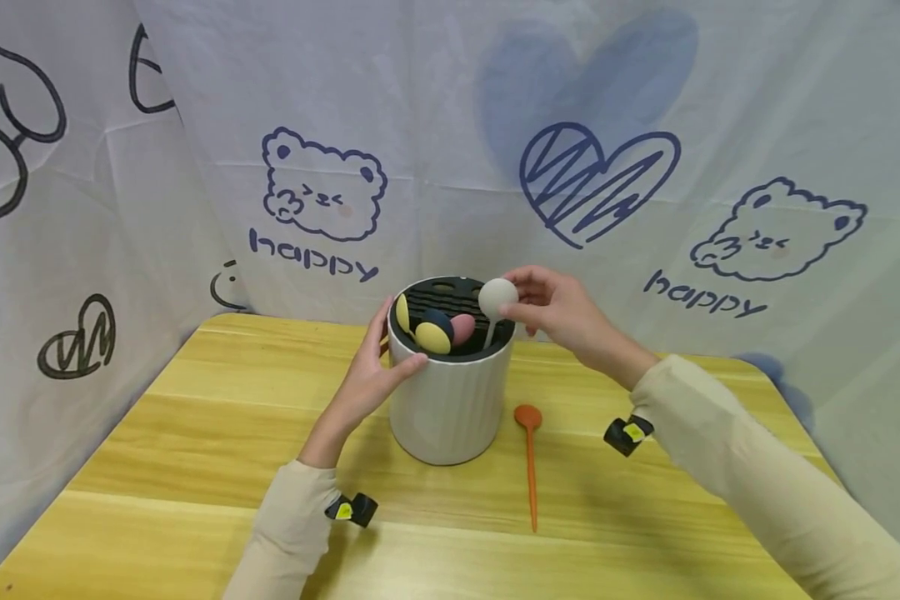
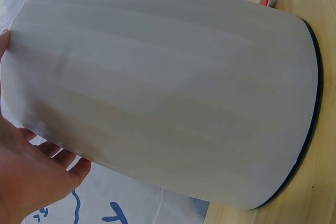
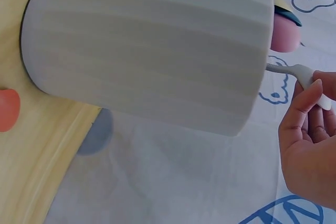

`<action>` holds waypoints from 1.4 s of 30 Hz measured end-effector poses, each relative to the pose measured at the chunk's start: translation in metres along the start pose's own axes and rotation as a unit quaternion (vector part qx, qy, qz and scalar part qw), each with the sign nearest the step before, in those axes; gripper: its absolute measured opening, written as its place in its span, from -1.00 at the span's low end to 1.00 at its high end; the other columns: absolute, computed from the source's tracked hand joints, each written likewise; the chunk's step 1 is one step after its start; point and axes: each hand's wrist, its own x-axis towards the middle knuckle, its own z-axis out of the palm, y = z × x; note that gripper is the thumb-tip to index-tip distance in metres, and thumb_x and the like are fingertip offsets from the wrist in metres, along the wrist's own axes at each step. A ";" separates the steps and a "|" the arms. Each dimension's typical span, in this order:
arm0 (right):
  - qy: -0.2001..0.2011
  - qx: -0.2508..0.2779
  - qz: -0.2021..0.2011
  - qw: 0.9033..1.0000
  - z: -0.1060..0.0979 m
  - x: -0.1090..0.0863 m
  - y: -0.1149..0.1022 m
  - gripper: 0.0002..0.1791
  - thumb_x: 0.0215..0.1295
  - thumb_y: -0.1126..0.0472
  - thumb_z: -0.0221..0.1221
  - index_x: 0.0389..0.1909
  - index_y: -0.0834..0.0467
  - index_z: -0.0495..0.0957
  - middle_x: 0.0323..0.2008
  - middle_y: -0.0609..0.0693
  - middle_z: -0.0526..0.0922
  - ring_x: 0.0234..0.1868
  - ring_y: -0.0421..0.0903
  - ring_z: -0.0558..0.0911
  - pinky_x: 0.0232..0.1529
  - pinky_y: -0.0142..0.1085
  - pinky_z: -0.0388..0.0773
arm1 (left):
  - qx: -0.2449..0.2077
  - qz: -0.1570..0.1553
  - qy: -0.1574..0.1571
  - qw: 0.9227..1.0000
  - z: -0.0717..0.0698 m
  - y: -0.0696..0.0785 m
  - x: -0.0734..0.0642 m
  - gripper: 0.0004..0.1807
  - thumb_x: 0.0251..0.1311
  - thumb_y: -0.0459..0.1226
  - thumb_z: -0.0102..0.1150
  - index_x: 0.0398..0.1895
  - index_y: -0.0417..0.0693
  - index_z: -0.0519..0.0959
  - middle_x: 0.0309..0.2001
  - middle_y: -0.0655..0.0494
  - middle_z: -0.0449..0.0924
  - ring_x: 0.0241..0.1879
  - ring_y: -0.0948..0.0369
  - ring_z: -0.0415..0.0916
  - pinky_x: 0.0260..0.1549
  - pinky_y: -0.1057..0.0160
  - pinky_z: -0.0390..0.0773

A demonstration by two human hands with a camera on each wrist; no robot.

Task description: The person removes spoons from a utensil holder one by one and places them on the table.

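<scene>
Head view: a pale grey spoon (image 1: 497, 297) stands at the right side of a white ribbed holder (image 1: 450, 417), its round head above the rim and its thin stem running down past the edge of the dark insert. The right hand (image 1: 562, 312) pinches that head between thumb and fingers from the right; gripping at the top probably leaves the stem free to pass the rim. The right wrist view agrees: fingertips on the head, the stem meeting the holder's mouth, its lower end hidden.

The left hand (image 1: 365, 375) holds the holder's upper left side, thumb on the near rim and fingers curved round the far left wall, likely to steady it against the other hand's push or pull.

Inside, toward the left and near side, two yellow heads (image 1: 433, 337), a dark blue one (image 1: 441, 317) and a pink one (image 1: 462, 329) crowd together above the rim, presumably because their handles sit down in the insert. Farther back, the insert (image 1: 450, 302) shows ridges and openings, which would keep stems apart.

Right of the holder, an orange spoon (image 1: 530, 454) lies flat on the desk (image 1: 217, 467), handle toward the near edge, within easy reach of the right hand. A printed cloth (image 1: 435, 125) hangs behind.
</scene>
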 end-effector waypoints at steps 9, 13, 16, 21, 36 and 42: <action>0.016 0.013 -0.031 0.999 -0.006 0.000 -0.010 -0.60 0.32 0.34 0.18 0.16 0.31 0.43 0.00 0.18 0.55 -0.13 0.08 0.50 -0.35 -0.37 0.49 | -0.001 -0.002 -0.001 1.000 0.001 0.000 0.000 0.08 0.11 0.11 0.22 0.56 0.02 -0.17 0.52 0.03 -0.15 0.46 0.02 -0.12 0.36 -0.09 0.01; 0.019 0.019 -0.049 0.998 -0.009 0.001 -0.018 -0.60 0.33 0.37 0.15 0.18 0.32 0.41 0.00 0.18 0.54 -0.17 -0.01 0.50 -0.37 -0.40 0.48 | -0.001 0.000 0.001 1.000 0.001 0.001 0.001 0.08 0.11 0.10 0.22 0.56 0.02 -0.17 0.52 0.01 -0.14 0.46 0.01 -0.12 0.36 -0.11 0.00; 0.021 0.021 -0.067 0.997 -0.011 0.000 -0.023 -0.60 0.33 0.40 0.14 0.18 0.34 0.41 0.00 0.19 0.53 -0.20 -0.03 0.50 -0.39 -0.41 0.48 | -0.001 0.001 0.001 1.000 0.002 0.001 0.001 0.06 0.12 0.06 0.22 0.56 0.01 -0.17 0.52 0.00 -0.14 0.46 0.00 -0.12 0.36 -0.13 0.00; 0.023 0.024 -0.092 0.995 -0.015 -0.001 -0.031 -0.60 0.32 0.41 0.14 0.17 0.35 0.41 0.00 0.17 0.52 -0.22 -0.02 0.49 -0.41 -0.41 0.46 | 0.002 -0.003 0.002 1.000 0.002 0.001 0.001 0.04 0.13 0.01 0.21 0.56 0.02 -0.16 0.52 0.00 -0.13 0.46 0.01 -0.12 0.36 -0.11 0.00; 0.049 0.045 -0.120 0.990 -0.021 -0.009 -0.050 -0.60 0.33 0.41 0.13 0.18 0.36 0.39 -0.01 0.15 0.53 -0.20 -0.02 0.48 -0.42 -0.42 0.44 | 0.003 0.005 0.001 1.000 0.001 -0.001 0.002 0.02 0.15 0.01 0.20 0.55 -0.01 -0.16 0.52 -0.02 -0.13 0.45 -0.01 -0.11 0.35 -0.15 -0.01; 0.062 0.060 -0.128 0.988 -0.026 -0.014 -0.060 -0.60 0.33 0.42 0.13 0.17 0.35 0.40 -0.02 0.11 0.54 -0.20 -0.02 0.47 -0.43 -0.42 0.44 | 0.001 0.007 -0.001 1.000 0.001 -0.001 0.001 0.05 0.14 0.08 0.20 0.55 -0.01 -0.16 0.52 0.00 -0.13 0.45 0.00 -0.11 0.35 -0.15 -0.02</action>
